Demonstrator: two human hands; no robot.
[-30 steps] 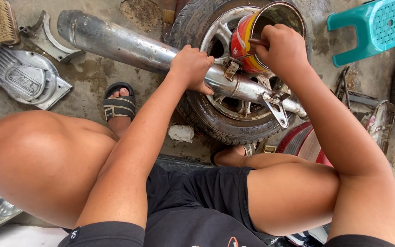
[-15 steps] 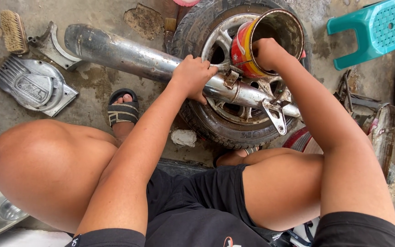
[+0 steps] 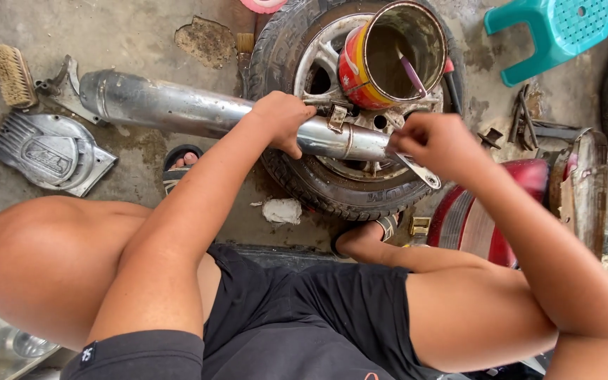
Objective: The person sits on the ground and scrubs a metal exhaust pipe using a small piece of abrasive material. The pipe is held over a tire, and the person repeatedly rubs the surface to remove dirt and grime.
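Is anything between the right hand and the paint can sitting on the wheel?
Nothing visible blocks it. The right hand hovers by the exhaust pipe's bracket end, just below the open can, with only open wheel rim between them. The left hand holds the pipe.

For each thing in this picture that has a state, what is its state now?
Exhaust pipe: lying across the tyre, gripped by the left hand.
Paint can: open, upright on the wheel, a stick inside.
Right hand: closed at the pipe's bracket end.
Tyre: flat on the floor.
Teal stool: upright.
Brush: lying on the floor.
Engine cover: detached, on the floor.
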